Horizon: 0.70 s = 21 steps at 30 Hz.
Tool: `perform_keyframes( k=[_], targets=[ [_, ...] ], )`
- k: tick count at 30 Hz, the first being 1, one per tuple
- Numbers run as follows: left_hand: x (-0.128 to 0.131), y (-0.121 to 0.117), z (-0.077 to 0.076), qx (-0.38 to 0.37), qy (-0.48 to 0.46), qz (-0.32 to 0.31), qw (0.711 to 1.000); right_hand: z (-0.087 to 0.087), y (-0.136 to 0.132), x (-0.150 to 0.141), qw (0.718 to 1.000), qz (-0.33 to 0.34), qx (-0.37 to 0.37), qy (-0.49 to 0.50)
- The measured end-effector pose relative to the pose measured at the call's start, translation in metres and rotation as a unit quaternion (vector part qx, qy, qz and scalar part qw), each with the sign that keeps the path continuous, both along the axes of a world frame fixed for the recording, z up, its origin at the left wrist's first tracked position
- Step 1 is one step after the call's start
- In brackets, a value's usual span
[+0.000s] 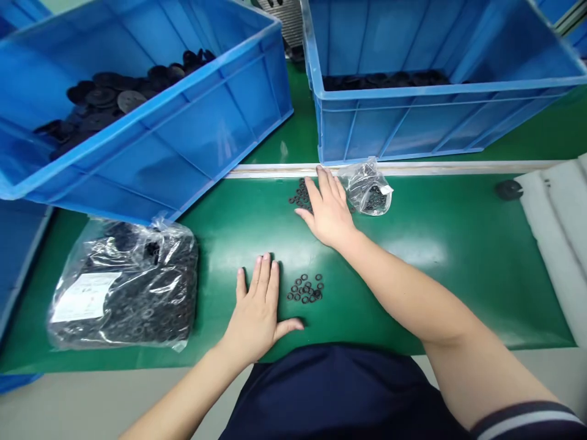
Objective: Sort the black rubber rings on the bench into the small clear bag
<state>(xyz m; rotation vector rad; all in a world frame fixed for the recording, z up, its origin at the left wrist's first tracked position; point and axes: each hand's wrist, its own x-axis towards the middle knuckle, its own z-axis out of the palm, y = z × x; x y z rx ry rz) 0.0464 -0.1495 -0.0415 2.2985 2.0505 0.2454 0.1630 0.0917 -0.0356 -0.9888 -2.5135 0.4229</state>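
Note:
My left hand (255, 311) lies flat on the green table, fingers stretched forward and thumb out to the right. Just right of it is a loose group of small black rings (306, 289). Farther forward, my right hand (328, 208) rests palm down with its fingers spread over a second pile of small black rings (300, 194); part of that pile is hidden under the hand. Beside the right hand's fingers sits a small clear plastic bag (370, 189) with more black rings inside. Neither hand grips anything that I can see.
A large clear bag (137, 293) packed with black rings lies at the left. Two blue crates (238, 91) (413, 125) holding black parts stand at the back. A white strip (458, 167) crosses the green table (440, 293). A white object (557, 238) stands at the right edge.

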Motion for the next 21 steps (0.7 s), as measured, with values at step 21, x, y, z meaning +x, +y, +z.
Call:
perform_keyframes(
  k=[21],
  targets=[
    [0.011, 0.03, 0.0, 0.087, -0.179, -0.037, 0.979, 0.014, -0.102, 0.097, 0.968, 0.238, -0.034, -0.071]
  ],
)
